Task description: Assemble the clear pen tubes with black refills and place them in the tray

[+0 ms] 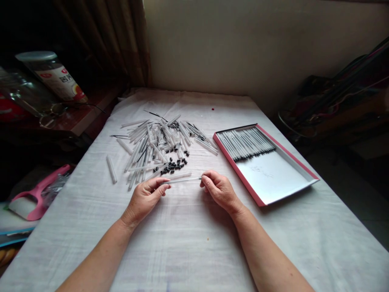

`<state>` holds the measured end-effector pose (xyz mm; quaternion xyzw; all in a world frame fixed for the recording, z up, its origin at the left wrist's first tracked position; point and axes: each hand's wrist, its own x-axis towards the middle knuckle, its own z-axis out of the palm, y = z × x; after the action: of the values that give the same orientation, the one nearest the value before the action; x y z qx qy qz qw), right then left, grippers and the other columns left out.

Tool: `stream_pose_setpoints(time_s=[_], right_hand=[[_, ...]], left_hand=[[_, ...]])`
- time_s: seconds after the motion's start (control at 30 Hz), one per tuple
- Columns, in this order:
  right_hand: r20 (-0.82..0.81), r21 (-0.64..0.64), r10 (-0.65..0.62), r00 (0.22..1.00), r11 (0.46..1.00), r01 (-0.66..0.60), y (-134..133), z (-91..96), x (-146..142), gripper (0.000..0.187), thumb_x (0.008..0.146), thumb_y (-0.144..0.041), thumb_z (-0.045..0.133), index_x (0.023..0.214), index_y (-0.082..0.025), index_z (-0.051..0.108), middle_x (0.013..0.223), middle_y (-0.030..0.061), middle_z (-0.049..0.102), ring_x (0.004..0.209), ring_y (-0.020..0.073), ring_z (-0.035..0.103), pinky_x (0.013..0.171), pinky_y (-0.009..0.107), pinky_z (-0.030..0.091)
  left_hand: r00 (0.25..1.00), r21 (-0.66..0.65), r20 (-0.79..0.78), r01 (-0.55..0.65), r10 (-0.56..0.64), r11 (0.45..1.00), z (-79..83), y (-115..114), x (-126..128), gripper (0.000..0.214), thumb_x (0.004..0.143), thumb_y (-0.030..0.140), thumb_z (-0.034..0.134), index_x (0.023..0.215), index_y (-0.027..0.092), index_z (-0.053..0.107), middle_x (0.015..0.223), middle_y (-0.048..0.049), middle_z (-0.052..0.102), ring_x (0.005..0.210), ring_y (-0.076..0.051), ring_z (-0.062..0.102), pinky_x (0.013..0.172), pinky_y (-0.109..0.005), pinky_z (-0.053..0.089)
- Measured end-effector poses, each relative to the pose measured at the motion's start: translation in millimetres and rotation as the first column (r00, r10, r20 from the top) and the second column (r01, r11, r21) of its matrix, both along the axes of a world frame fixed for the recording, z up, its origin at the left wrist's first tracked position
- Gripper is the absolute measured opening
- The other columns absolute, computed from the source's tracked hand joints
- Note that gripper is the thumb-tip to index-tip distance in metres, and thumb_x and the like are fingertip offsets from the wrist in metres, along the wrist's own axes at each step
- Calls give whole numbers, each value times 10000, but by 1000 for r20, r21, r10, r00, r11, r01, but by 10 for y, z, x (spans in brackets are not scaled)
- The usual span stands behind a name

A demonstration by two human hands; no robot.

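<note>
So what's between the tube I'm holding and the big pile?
Small black caps and one loose clear tube, on the cloth just beyond the held tube; head view.

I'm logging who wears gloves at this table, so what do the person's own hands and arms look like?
Both the left hand and the right hand are bare: no gloves, and no ring, watch or bracelet shows. The left forearm and the right forearm are uncovered too, with no sleeve in view.
</note>
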<state>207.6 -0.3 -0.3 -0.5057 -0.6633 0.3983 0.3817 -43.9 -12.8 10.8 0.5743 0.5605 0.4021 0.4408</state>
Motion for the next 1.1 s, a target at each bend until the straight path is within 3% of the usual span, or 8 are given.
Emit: stream_pose_setpoints(time_s=[0.2, 0.57, 0.77, 1.0, 1.1], right_hand=[[-21, -8, 3, 1000, 1000, -3, 2, 17, 16, 166, 889, -336, 517, 888, -197, 609, 725, 16, 665, 555, 119, 569, 567, 234, 464], [15, 0, -70, 997, 998, 70, 20, 4, -47, 282, 901, -385, 488, 697, -208, 571, 618, 8, 645, 521, 128, 567, 548, 234, 452], [-73, -47, -68, 995, 997, 65, 32, -39, -39, 235, 897, -404, 504, 843, -202, 611, 702, 12, 674, 514, 116, 568, 538, 230, 458], [-225, -143, -108, 968, 987, 77, 58, 28, -30, 275, 828, -431, 561, 693, -191, 570, 600, 4, 622, 476, 105, 529, 493, 226, 442], [-304, -157, -130, 944, 984, 85, 74, 56, -30, 289, 807, -464, 573, 726, -187, 577, 616, 4, 629, 465, 99, 528, 487, 227, 448]], left_hand=[[1000, 7, -7, 3, -3, 1000, 0, -3, -2, 351, 741, 445, 697, 908, 140, 744, 756, -73, 759, 575, -137, 650, 548, -225, 542], [999, 79, -39, -15, 18, 997, -12, -13, 6, 298, 742, 409, 701, 893, 161, 770, 804, -68, 759, 600, -141, 648, 572, -235, 542], [998, 73, -28, -58, 61, 996, -55, 9, 32, 321, 730, 421, 716, 922, 170, 765, 811, -72, 761, 599, -144, 652, 554, -231, 537], [999, 58, -34, -13, 15, 998, -6, 65, 74, 360, 730, 459, 709, 927, 162, 757, 809, -79, 762, 617, -151, 656, 575, -244, 538], [997, 90, -76, 21, -14, 996, 25, 110, 130, 331, 751, 432, 689, 933, 163, 754, 786, -70, 758, 629, -153, 661, 599, -245, 537]])
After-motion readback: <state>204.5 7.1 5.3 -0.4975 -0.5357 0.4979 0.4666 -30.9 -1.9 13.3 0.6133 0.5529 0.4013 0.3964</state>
